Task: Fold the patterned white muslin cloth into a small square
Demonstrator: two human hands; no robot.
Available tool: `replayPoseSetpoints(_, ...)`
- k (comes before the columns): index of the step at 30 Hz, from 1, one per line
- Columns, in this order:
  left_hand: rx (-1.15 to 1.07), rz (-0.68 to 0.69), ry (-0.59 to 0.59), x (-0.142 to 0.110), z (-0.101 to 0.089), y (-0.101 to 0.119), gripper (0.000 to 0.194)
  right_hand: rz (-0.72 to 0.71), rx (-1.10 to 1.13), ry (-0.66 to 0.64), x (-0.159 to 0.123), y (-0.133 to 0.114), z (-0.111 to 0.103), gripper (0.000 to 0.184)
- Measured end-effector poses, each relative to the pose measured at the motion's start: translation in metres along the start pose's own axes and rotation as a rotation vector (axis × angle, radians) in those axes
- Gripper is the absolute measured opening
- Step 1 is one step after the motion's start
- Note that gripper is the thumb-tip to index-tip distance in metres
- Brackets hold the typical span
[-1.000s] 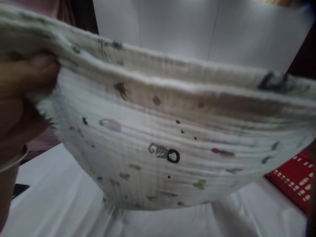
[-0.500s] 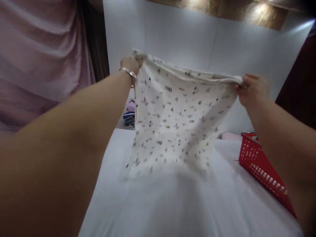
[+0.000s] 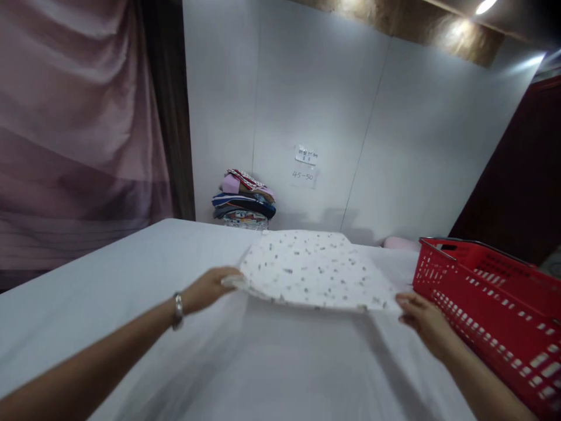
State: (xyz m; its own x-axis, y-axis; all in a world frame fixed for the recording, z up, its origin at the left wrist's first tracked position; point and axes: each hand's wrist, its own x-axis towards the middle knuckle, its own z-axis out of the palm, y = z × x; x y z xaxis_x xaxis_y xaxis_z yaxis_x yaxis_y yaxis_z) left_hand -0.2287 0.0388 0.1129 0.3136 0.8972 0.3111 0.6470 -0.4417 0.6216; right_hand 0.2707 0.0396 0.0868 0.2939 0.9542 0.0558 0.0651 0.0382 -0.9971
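Note:
A white cloth with a small scattered print (image 3: 311, 269) stretches between my two hands, its far part low over the white-covered surface (image 3: 175, 251). My left hand (image 3: 214, 286), with a silver bracelet at the wrist, is closed on the cloth's near left corner. Closed on the near right corner is my right hand (image 3: 418, 316). The near edge hangs slightly above the surface and casts a shadow beneath. Whether the cloth is a garment or a plain sheet I cannot tell.
A red plastic basket (image 3: 491, 310) stands at the right, close to my right forearm. Folded clothes (image 3: 245, 199) are stacked at the back against the white wall (image 3: 394, 146), which bears paper labels (image 3: 305, 166). A pink curtain (image 3: 79, 117) hangs at the left.
Both hands have come down with the cloth, from held high and hanging upright to nearly flat over the surface. The clothes stack and wall labels have come into fuller view.

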Motion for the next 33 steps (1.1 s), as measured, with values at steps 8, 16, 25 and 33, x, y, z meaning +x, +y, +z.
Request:
replayPoseSetpoints(8,-0.057,0.003,-0.081,-0.084,0.072,-0.037,0.03,0.362,0.043,-0.057,-0.07,0.092,-0.019,0.032)
replayPoseSetpoints(16,0.033,0.074,-0.094,-0.113,0.062,-0.013,0.023,0.359,-0.177,-0.08,-0.1,0.075,-0.033,0.036)
replayPoseSetpoints(25,0.003,0.112,0.007,-0.133,0.08,-0.025,0.019,0.287,-0.546,-0.171,-0.107,0.089,-0.039,0.041)
replayPoseSetpoints(33,-0.098,-0.059,0.056,-0.149,0.088,-0.025,0.025,0.041,-0.995,-0.138,-0.103,0.096,-0.052,0.034)
